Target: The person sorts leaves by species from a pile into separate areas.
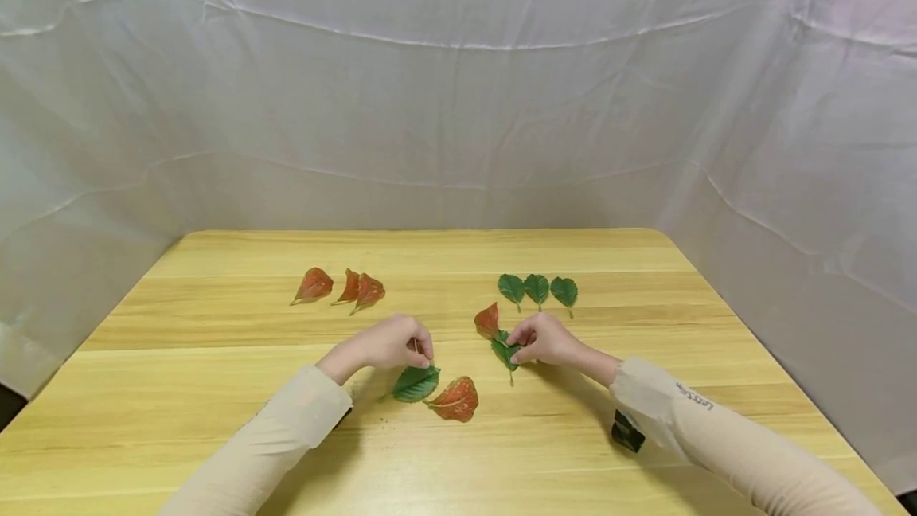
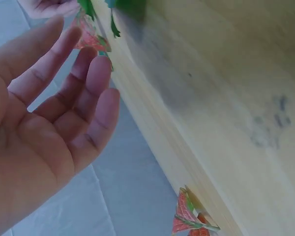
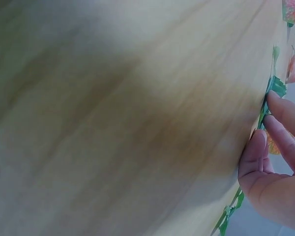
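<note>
My left hand (image 1: 397,341) is low over the table, its fingertips right by the upper edge of a green leaf (image 1: 415,385). In the left wrist view its fingers (image 2: 103,118) are loosely bent, with nothing between them. A red leaf (image 1: 456,400) lies stem-first against that green one. To the right, my right hand (image 1: 548,340) has thumb and fingers on another green leaf (image 1: 504,353), flat on the table and partly covered by the fingertips. A second red leaf (image 1: 486,320) adjoins its upper end.
Three red leaves, including one standing apart (image 1: 314,284), lie at the back left of the wooden table (image 1: 215,388). A row of three green leaves, the middle one (image 1: 536,288) among them, is at the back right. White cloth (image 1: 430,118) hangs behind and along the sides.
</note>
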Tool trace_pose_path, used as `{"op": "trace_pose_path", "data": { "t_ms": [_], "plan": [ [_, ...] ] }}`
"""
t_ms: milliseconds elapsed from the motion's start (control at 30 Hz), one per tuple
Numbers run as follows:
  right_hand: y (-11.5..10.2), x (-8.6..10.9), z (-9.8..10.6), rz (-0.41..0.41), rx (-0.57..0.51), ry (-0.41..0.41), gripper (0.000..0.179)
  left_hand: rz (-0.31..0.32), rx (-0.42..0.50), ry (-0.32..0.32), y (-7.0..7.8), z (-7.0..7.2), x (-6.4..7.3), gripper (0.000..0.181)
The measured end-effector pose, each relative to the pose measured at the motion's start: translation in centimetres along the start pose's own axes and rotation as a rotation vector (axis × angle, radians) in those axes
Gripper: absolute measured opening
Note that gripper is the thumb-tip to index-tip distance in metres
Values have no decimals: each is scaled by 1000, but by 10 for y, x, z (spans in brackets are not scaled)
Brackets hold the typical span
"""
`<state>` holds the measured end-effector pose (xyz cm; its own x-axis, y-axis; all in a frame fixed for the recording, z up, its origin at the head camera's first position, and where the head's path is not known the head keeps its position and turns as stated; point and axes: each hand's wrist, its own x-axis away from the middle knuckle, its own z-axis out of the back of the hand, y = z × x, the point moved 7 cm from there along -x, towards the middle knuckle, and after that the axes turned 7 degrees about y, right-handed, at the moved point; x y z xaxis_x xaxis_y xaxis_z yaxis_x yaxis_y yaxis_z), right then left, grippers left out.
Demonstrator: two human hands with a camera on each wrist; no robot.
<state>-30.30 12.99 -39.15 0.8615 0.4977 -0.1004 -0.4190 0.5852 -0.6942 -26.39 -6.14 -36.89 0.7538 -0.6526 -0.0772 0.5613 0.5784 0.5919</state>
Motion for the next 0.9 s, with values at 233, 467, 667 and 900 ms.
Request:
{"op": "trace_pose_path", "data": {
  "t_ms": [233, 467, 667, 900],
  "plan": [
    [-1, 0, 0, -3, -1, -1, 19, -63, 46, 15, 10, 1, -1, 8],
    [1, 0, -1, -13, 0, -1, 19, -91, 147, -25, 17, -3, -1, 13],
    [1, 0, -1, -13, 7, 0, 19, -135, 251, -81, 24, -10, -1, 15],
    [1, -1, -1, -19, 16, 3, 19, -99, 301, -129, 30, -17, -1, 15]
  ]
}}
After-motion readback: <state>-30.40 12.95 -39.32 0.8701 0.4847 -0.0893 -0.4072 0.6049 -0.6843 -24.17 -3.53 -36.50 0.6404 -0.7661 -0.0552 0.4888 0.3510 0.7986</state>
